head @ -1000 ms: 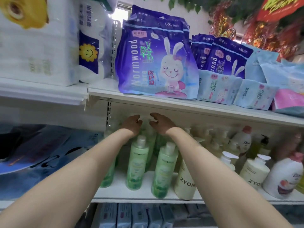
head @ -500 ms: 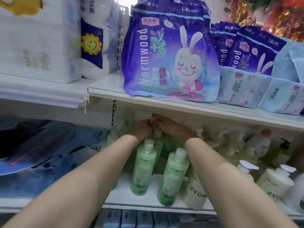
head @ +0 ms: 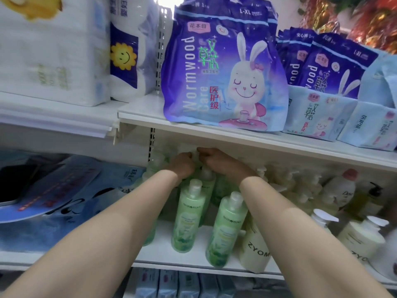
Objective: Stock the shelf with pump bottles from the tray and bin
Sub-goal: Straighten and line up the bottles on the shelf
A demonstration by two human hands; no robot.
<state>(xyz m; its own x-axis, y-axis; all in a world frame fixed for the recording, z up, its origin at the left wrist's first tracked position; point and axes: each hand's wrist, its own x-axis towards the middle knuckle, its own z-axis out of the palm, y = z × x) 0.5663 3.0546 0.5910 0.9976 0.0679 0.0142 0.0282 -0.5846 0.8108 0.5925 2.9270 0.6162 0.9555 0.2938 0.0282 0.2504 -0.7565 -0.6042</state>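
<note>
While both hands, the left hand (head: 182, 165) and right hand (head: 217, 161), curl their fingers around something pale far back (what exactly, I cannot tell), either forearm could topple the green pump bottles (head: 189, 214) standing just below and nearer than the fingers.

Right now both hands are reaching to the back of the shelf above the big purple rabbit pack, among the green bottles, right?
Not quite. In the head view the left hand and right hand reach among the green bottles on the shelf below the purple rabbit pack, not above it. The rest stands: both reach to the back.
</note>
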